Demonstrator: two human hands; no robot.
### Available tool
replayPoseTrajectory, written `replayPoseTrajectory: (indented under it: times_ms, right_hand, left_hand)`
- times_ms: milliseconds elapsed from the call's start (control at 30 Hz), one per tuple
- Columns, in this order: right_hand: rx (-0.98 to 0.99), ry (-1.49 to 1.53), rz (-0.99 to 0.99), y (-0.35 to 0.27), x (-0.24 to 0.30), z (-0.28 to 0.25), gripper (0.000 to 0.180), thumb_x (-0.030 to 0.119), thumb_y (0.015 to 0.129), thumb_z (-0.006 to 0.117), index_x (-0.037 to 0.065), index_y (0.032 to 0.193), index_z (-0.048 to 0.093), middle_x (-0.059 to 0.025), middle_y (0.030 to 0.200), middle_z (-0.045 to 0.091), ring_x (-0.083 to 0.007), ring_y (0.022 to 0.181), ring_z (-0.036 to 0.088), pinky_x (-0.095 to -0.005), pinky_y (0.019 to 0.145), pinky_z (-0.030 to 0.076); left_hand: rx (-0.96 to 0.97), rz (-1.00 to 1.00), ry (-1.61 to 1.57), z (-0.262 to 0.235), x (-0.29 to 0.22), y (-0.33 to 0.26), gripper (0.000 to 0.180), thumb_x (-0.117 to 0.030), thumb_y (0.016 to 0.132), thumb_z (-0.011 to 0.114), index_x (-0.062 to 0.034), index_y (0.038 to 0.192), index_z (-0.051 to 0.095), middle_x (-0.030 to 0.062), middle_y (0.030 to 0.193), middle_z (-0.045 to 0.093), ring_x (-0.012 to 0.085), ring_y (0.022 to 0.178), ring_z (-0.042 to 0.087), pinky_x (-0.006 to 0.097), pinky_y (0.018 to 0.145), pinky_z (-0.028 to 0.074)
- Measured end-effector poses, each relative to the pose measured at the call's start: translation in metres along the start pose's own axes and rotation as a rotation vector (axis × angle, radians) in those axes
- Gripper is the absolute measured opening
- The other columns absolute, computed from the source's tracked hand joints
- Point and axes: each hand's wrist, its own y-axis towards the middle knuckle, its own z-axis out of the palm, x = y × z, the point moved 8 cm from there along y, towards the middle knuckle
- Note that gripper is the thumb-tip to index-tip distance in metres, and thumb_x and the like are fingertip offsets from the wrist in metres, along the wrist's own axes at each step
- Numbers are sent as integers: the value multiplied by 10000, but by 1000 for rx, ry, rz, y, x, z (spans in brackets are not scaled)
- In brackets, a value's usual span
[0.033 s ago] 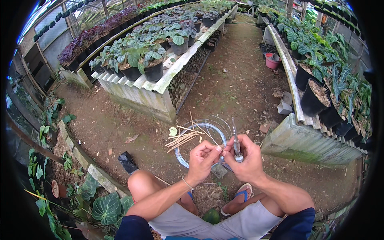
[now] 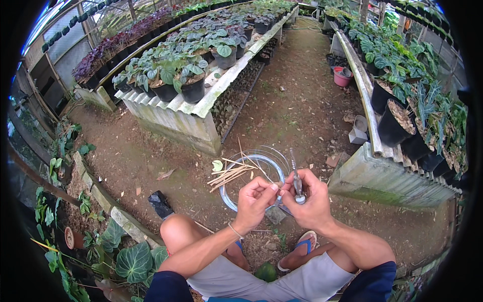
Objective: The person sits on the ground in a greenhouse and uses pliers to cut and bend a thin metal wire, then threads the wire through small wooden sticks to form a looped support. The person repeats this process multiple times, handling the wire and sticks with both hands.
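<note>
Above the ground in front of my knees, my two hands meet at the fingertips. My left hand (image 2: 256,201) is closed, its thumb and forefinger pinching a thin strand, wire or stick; I cannot tell which. My right hand (image 2: 311,201) is closed around a slim silver tool (image 2: 297,182) with a ridged tip pointing away from me and a pale round end near the palm. Its fingertips touch the same spot as the left ones. Just beyond lies a coil of silvery wire (image 2: 224,197), partly hidden by my hands. Several thin wooden sticks (image 2: 229,177) rest across it.
Benches of corrugated sheet (image 2: 173,118) with potted plants (image 2: 193,90) stand ahead on the left and on the right (image 2: 392,176). A dirt path (image 2: 287,100) runs between them. A black object (image 2: 161,204) lies by my left knee. Leafy plants (image 2: 135,262) grow behind a low edging (image 2: 131,226).
</note>
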Motion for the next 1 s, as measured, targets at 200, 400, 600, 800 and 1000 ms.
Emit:
replayPoseTrajectory:
  times_ms: [200,400,600,800,1000]
  right_hand:
    - [2,-153,-96,0,11,-1,246,-13,850,754,10,1055,620,-17,848,684,-50,749,609,-246,665,508]
    - [-9,-161,-110,3,12,-3,244,-2,835,758,16,1039,626,-12,828,689,-59,726,613,-255,659,511]
    - [-16,-185,-150,3,16,-5,247,22,827,769,10,1035,638,-24,819,701,-69,708,636,-263,654,523]
    - [5,-208,-154,3,21,-4,244,32,824,768,2,1033,646,-38,821,712,-69,706,653,-271,658,539]
    - [66,-91,-62,6,10,-4,261,22,825,755,7,1060,643,-25,802,673,-59,709,614,-257,658,512]
  left_hand:
    - [46,-33,-99,1,1,2,163,-146,1061,643,-36,941,625,34,811,681,39,666,539,209,584,419]
    - [39,-58,-162,-1,-4,5,140,-127,1052,651,-32,950,640,87,889,740,40,654,528,206,554,390]
    - [48,-53,-80,0,-2,4,136,-127,1048,661,-31,952,660,75,863,727,40,638,513,213,555,388]
    - [30,-57,-142,-3,0,4,143,-82,1030,652,4,915,658,99,854,718,51,628,505,219,564,393]
    - [43,-40,-185,0,-4,3,129,-41,1005,648,23,894,657,133,868,714,71,634,506,233,568,404]
